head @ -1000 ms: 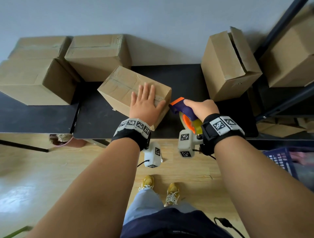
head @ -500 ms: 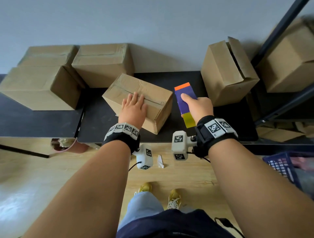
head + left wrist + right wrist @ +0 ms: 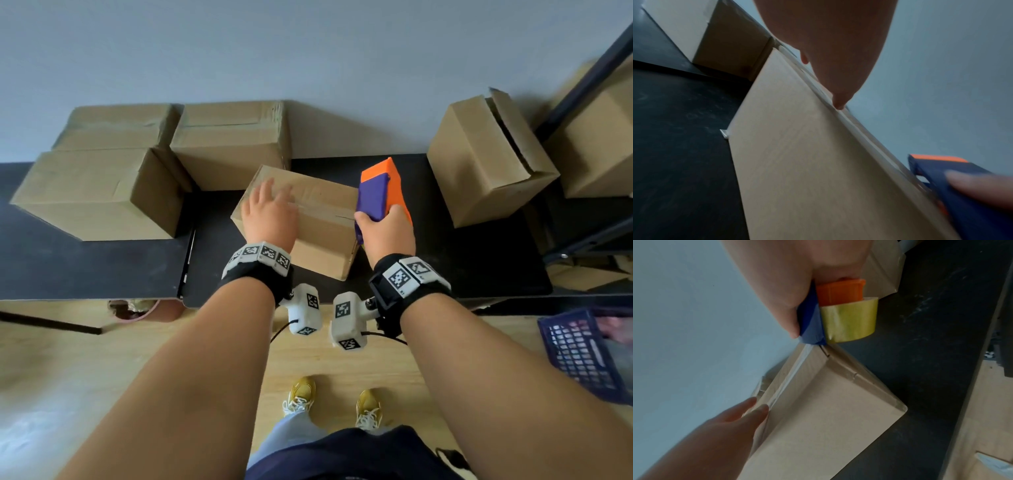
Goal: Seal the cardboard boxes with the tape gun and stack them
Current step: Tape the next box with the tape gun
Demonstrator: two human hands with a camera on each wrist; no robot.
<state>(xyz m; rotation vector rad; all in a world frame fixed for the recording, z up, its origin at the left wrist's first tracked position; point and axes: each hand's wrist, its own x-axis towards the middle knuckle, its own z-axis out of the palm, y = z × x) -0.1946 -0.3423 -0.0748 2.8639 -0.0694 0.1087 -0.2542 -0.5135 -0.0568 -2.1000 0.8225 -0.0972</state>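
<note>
A small cardboard box (image 3: 323, 233) sits skewed in the middle of the black table (image 3: 102, 267), with clear tape along its top seam. My left hand (image 3: 269, 214) lies flat on the box top, fingers straight (image 3: 756, 412). My right hand (image 3: 385, 233) grips the purple and orange tape gun (image 3: 378, 195), whose nose touches the box's right top edge (image 3: 818, 344). Its yellowish tape roll (image 3: 849, 321) shows under the orange body. In the left wrist view the box (image 3: 807, 162) fills the frame and the tape gun (image 3: 962, 186) is at lower right.
Three closed boxes (image 3: 102, 192) stand grouped at the table's back left. An open-flapped box (image 3: 486, 157) stands at the right, and another box (image 3: 603, 147) sits on a dark shelf frame beyond it. A blue crate (image 3: 582, 356) is on the wooden floor at right.
My left hand slid left and farther across the box top. The right hand brought the tape gun left and tipped it up, so its nose now meets the box's right edge.
</note>
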